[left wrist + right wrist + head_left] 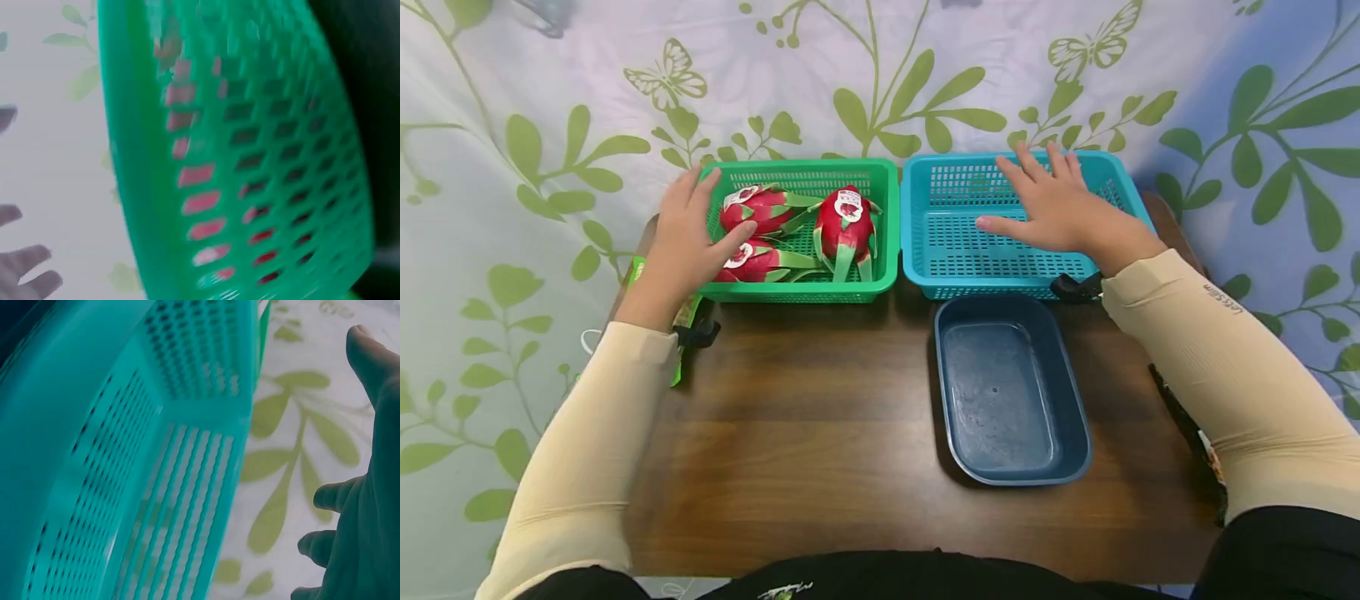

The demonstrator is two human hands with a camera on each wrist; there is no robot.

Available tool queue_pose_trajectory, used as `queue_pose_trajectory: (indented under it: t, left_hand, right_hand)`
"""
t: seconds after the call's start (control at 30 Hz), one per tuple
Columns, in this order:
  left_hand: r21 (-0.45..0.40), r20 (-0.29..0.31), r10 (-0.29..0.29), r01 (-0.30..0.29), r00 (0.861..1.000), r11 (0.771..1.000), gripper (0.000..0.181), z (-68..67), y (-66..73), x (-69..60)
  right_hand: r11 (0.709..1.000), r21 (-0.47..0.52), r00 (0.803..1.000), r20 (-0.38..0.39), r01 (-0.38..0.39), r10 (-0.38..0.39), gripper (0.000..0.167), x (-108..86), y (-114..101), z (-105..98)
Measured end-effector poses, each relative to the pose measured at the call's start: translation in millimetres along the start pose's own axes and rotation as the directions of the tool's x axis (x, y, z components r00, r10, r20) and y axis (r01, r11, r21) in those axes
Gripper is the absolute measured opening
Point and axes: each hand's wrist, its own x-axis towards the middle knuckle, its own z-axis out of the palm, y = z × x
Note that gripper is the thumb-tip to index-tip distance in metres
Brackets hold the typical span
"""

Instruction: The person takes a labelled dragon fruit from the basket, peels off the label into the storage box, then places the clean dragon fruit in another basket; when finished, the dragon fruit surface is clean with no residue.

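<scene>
Three red dragon fruits with green tips and white stickers lie in a green basket point(880, 287); one dragon fruit point(847, 221) sits to the right, two are stacked at the left. Over that basket's left end is my left hand point(688, 229), fingers spread, holding nothing. In the left wrist view the slotted side of the green basket point(125, 156) fills the middle, with the fingertips at the left edge. My right hand point(1056, 204) hovers above a blue basket point(917, 250), fingers straight and apart. The right wrist view shows this basket's wall point(206, 412) beside the hand.
A dark blue tub point(1000, 400) stands on the brown wooden table point(805, 433), just in front of the blue basket. A green packet point(681, 333) lies under the left wrist, and a dark packet point(1195, 433) is partly hidden by the right forearm. Leaf-patterned cloth point(880, 75) hangs behind.
</scene>
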Motion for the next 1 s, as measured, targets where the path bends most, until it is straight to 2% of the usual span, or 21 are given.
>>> queue_pose_trajectory:
  t: [0.03,0.07,0.1,0.13,0.17,0.2,0.27,0.33,0.4,0.5,0.6,0.63,0.67,0.7,0.73,0.77,0.83,0.9,0.93,0.97,1.0]
  left_hand:
    - [-0.043,-0.092,-0.020,0.016,0.996,0.999,0.080,1.8,1.9,-7.6]
    - [-0.080,-0.189,-0.039,0.024,0.981,0.996,0.074,4.4,3.5,-14.6]
    - [-0.122,-0.283,-0.066,0.032,0.957,0.992,0.068,7.3,5.8,-21.4]
    - [-0.162,-0.371,-0.101,0.042,0.923,0.986,0.062,10.9,8.2,-28.1]
    - [-0.197,-0.450,-0.133,0.047,0.883,0.979,0.055,15.4,10.1,-34.6]
    - [-0.251,-0.507,-0.195,0.072,0.840,0.965,0.049,20.4,12.8,-41.4]
    - [-0.389,-0.575,-0.334,0.110,0.747,0.915,0.038,31.4,18.8,-54.0]
    - [-0.532,-0.584,-0.465,0.118,0.666,0.838,0.033,43.2,24.9,-65.5]
    - [-0.662,-0.557,-0.571,0.092,0.604,0.744,0.032,54.6,31.0,-74.8]
    - [-0.773,-0.498,-0.673,0.072,0.547,0.630,0.034,67.5,37.8,-84.3]
    - [-0.846,-0.428,-0.764,0.085,0.483,0.527,0.036,78.0,40.8,-89.2]
    - [-0.871,-0.394,-0.796,0.088,0.460,0.483,0.038,80.6,41.2,-90.0]
    - [-0.900,-0.355,-0.823,0.077,0.444,0.430,0.040,82.9,41.3,-90.4]
    - [-0.927,-0.312,-0.846,0.058,0.433,0.371,0.041,84.7,41.5,-90.4]
    - [-0.953,-0.259,-0.865,0.031,0.430,0.301,0.042,86.0,41.3,-90.1]
    - [-0.974,-0.205,-0.874,-0.005,0.440,0.226,0.040,87.3,40.8,-89.6]
    - [-0.996,-0.088,-0.872,-0.067,0.482,0.064,0.031,89.2,39.3,-88.7]
    - [-0.985,0.019,-0.841,-0.133,0.541,-0.108,0.024,90.2,37.3,-87.8]
    - [-0.971,0.061,-0.821,-0.158,0.568,-0.182,0.020,90.6,36.0,-87.6]
    - [-0.953,0.094,-0.800,-0.180,0.592,-0.245,0.019,91.0,34.7,-87.4]
    - [-0.931,0.122,-0.783,-0.203,0.610,-0.303,0.020,91.2,33.5,-87.4]
  right_hand:
    - [1.000,0.002,1.000,-0.005,0.019,-0.019,0.102,2.4,-6,0]
    - [0.999,0.005,0.999,-0.014,0.038,-0.038,0.102,4.8,-13,0]
    - [0.998,0.008,0.998,-0.023,0.057,-0.057,0.101,7.4,-20,0]
    - [0.997,0.013,0.997,-0.034,0.077,-0.076,0.101,10.2,-26,0]
    - [0.995,0.020,0.994,-0.043,0.097,-0.096,0.101,13.3,-33,1]
    - [0.993,0.026,0.992,-0.052,0.118,-0.116,0.101,16.8,-40,2]
    - [0.987,0.046,0.987,-0.062,0.151,-0.148,0.101,24.6,-55,5]
    - [0.982,0.065,0.983,-0.063,0.179,-0.175,0.101,34.1,-70,9]
    - [0.977,0.078,0.979,-0.056,0.200,-0.196,0.102,44.0,-86,15]
    - [0.969,0.095,0.973,-0.046,0.230,-0.227,0.103,59.7,-110,24]
    - [0.955,0.125,0.963,-0.042,0.268,-0.265,0.105,74.8,-135,35]
    - [0.950,0.132,0.959,-0.039,0.284,-0.281,0.105,79.8,-142,38]
    - [0.944,0.134,0.954,-0.039,0.300,-0.298,0.105,84.6,-150,41]
    - [0.939,0.132,0.949,-0.033,0.316,-0.314,0.105,89.1,-158,44]
    - [0.935,0.134,0.944,-0.028,0.328,-0.328,0.105,93.1,-165,47]
    - [0.931,0.135,0.940,-0.017,0.339,-0.340,0.105,96.9,-173,50]
    - [0.922,0.136,0.930,0.001,0.363,-0.367,0.103,104.8,-187,55]
    - [0.909,0.168,0.921,0.013,0.381,-0.389,0.097,112.7,-200,59]
    - [0.901,0.190,0.916,0.013,0.391,-0.400,0.095,116.7,-207,62]
    - [0.891,0.212,0.911,0.011,0.402,-0.413,0.092,120.8,-213,63]
    - [0.882,0.229,0.905,0.006,0.412,-0.425,0.089,125.4,-218,66]
